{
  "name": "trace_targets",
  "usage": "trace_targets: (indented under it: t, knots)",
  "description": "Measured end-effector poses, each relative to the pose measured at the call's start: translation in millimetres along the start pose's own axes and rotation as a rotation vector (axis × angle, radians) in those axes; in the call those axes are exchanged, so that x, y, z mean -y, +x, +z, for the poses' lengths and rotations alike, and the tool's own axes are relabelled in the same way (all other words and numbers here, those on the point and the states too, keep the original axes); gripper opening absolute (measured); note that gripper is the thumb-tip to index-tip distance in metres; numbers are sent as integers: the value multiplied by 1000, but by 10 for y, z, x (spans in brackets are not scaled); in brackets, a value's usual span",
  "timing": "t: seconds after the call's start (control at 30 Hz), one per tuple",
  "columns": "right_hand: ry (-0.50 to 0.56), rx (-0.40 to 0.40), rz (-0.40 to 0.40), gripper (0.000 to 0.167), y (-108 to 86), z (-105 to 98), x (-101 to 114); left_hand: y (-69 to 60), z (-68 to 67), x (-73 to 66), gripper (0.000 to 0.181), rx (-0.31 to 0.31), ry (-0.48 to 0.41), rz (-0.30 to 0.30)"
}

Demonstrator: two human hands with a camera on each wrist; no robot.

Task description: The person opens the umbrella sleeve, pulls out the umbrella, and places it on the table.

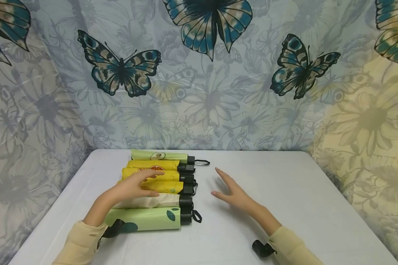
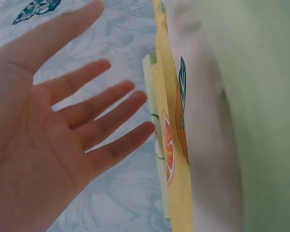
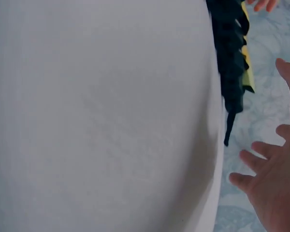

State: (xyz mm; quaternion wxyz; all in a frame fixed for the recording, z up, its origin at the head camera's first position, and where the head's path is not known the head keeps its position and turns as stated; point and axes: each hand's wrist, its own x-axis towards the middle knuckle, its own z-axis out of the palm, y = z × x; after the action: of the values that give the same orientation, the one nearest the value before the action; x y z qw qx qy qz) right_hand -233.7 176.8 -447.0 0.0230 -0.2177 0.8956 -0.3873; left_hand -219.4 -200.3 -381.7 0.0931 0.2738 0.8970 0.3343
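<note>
Across the left half of a white table (image 1: pixel 268 173) lie six folded umbrellas, side by side in one row running from the near side to the far edge: one light green umbrella with leaf prints (image 1: pixel 152 219) nearest, then one cream umbrella (image 1: pixel 167 201), three yellow umbrellas (image 1: pixel 171 176), and one light green umbrella with an avocado print (image 1: pixel 172 156) farthest. Six black handles (image 1: pixel 186 216) all point right, and at least three show a wrist strap (image 1: pixel 202 160). Of two bare hands, the left hand (image 1: pixel 136 184) is over the yellow and cream umbrellas, holding nothing, its fingers (image 2: pixel 111 116) spread wide and its thumb well apart; whether it touches the cloth I cannot tell. The right hand (image 1: pixel 233 193) is raised to the right of the handles, apart from them, likewise holding nothing, its fingers stretched out and its thumb set wide. Two pale yellow sleeves (image 1: pixel 83 235) each have one black device (image 1: pixel 262 249) at the wrist. On the flowered backdrop (image 1: pixel 212 110), five large butterflies (image 1: pixel 121 70) show, three of them cut off by the picture's edges.
</note>
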Motion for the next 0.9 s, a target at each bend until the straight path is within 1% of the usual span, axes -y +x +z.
trace_targets:
  t: [0.13,0.23,0.3,0.37,0.5,0.63,0.9]
  knots:
    - [30,27,7,86,-56,59,60,-77,29,1,66,61,-15,-5]
    - [54,35,-12,81,-95,101,98,-113,45,20,63,98,-49,25]
    - [74,34,-45,75,-116,129,120,-131,53,36,60,115,-71,48]
    - [100,31,-100,68,-130,158,140,-151,58,44,58,129,-90,52]
    - [174,34,-189,61,-137,214,197,-206,57,62,52,149,-70,66]
    - [240,59,-237,57,-136,266,241,-268,40,70,48,166,-63,77]
    - [317,117,-330,50,-137,367,277,-364,-8,83,44,228,-128,46]
